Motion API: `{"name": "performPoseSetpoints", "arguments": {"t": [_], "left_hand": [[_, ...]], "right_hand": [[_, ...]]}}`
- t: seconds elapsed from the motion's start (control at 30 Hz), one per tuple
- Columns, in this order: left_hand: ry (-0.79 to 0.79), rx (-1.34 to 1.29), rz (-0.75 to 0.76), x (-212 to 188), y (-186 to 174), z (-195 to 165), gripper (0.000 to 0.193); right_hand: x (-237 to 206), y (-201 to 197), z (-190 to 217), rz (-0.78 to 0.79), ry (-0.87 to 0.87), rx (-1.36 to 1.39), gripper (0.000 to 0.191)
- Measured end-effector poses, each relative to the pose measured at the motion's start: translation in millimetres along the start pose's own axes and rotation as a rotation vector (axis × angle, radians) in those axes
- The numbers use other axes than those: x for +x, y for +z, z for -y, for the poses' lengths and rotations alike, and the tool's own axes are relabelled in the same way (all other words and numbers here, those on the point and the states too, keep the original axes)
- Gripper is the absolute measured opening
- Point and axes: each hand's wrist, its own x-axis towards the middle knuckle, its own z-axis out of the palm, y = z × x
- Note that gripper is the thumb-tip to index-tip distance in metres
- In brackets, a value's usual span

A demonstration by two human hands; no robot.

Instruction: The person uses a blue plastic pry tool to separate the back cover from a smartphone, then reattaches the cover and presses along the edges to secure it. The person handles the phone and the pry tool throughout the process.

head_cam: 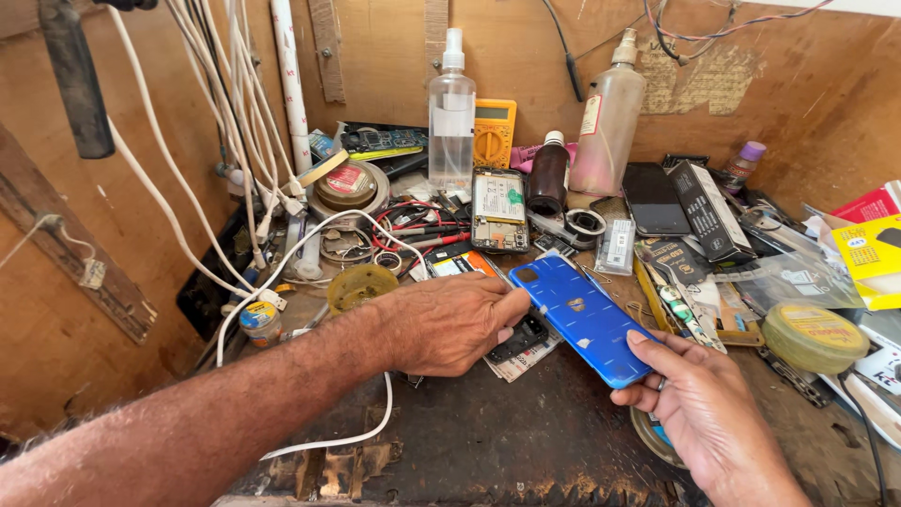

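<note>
A blue phone back cover (pixel 582 317) lies tilted across the middle of the cluttered bench. My left hand (pixel 449 322) reaches in from the lower left and pinches the cover's upper left edge. My right hand (pixel 699 408) comes up from the lower right and grips the cover's lower right end with thumb and fingers. Under the cover, beside my left fingers, a small black part (pixel 519 338) rests on a printed paper slip. An opened phone (pixel 498 208) with its battery showing lies further back.
Two spray bottles (pixel 451 113) (pixel 608 117), a yellow multimeter (pixel 494 131) and a dark small bottle (pixel 548 174) stand at the back. White cables (pixel 246 141) hang at left. Tape rolls (pixel 812 336), boxes, a black phone (pixel 653 199) and tools crowd the right side.
</note>
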Motion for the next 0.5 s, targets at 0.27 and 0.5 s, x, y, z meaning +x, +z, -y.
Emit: {"name": "performPoseSetpoints", "arguments": {"t": [0.27,0.5], "left_hand": [[-0.001,0.038,0.017,-2.2,-2.7,0.5,0.024],[-0.121,-0.096,0.077,-7.6,-5.8,-5.2,0.032]], "right_hand": [[0.7,2.1,0.3,0.003,-0.004,0.011,0.028],[-1.0,3.4,0.3,0.009,-0.002,0.009,0.029]]}}
